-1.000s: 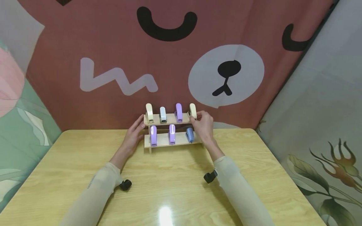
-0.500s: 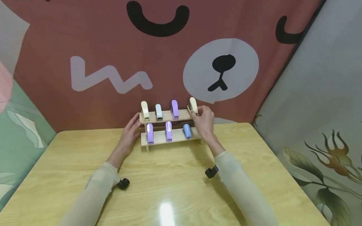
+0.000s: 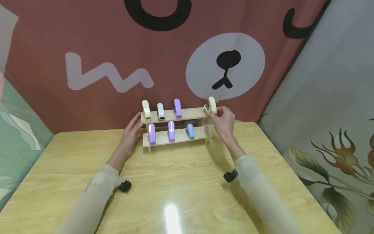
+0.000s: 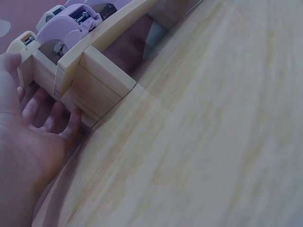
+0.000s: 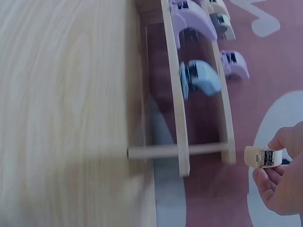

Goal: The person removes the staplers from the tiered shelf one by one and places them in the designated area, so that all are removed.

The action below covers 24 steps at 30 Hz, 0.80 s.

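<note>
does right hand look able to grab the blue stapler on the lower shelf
Probably not while the right hand holds a cream stapler; once freed, the way looks clear, the blue stapler being rightmost on the lower shelf.

Wood grain under a glossy sheen is shown by the pale yellow, flat table [image 3: 181,172]. Matt wood is seen in the light tan, two-tier rack [image 3: 191,113]. Smooth plastic is presented by the cream, arched stapler [image 3: 212,105] by the rack's upper right corner, metal being visible inside. Matt cloth is seen in the reddish-brown, printed curtain [image 3: 102,32].
</note>
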Motion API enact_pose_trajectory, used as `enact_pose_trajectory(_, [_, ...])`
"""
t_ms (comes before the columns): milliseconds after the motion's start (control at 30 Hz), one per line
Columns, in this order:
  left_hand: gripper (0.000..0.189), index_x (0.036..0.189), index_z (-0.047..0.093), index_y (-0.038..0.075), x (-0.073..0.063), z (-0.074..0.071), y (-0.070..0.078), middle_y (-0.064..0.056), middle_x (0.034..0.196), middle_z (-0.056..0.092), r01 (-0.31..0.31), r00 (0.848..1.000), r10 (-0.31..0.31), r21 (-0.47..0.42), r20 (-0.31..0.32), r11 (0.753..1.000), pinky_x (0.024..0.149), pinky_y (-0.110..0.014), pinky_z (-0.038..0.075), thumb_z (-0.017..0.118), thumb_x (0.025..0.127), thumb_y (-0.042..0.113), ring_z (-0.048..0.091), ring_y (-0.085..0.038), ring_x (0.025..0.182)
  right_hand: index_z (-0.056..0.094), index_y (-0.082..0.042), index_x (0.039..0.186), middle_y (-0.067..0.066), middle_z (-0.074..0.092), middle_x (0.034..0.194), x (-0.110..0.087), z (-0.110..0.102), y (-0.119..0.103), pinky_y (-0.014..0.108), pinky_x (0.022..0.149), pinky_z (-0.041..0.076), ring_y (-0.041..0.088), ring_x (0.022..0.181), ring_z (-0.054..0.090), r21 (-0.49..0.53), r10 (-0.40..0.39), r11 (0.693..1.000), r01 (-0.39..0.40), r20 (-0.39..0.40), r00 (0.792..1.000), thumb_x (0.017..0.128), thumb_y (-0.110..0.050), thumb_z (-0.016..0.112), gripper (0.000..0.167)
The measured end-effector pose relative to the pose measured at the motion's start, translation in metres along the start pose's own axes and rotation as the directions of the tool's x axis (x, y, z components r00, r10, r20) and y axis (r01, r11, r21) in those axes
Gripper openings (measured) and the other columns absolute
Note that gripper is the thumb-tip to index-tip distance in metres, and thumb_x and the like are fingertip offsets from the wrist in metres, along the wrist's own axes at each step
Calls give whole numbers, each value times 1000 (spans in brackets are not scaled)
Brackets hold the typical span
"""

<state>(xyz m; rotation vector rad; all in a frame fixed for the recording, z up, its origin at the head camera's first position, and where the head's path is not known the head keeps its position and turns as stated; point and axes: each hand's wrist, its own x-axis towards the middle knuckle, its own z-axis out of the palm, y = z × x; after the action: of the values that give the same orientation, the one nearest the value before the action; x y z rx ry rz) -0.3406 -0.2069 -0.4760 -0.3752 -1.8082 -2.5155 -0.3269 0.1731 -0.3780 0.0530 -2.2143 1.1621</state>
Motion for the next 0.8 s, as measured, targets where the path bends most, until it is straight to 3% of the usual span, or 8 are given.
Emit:
enact_pose_trajectory(500, [58,161,34,27,1,-2,6,-6,163,33,-24,1000,24,-1,-6,1000,110,-52,34,55,107,29,37,-29,139,70,4,112,17,71,97,5,-58,56,30,67,52,28,85,67,-107,104,989,-103,1,995,94,-18,70,28])
enact_pose_trajectory(800, [59,162,32,26,3,0,0,-9,163,31,-18,1000,18,-8,19,1000,112,-57,30,54,108,27,38,-28,138,69,5,117,21,72,105,5,-92,99,41,79,51,36,98,64,-229,264,940,-255,11,964,94,-20,68,34])
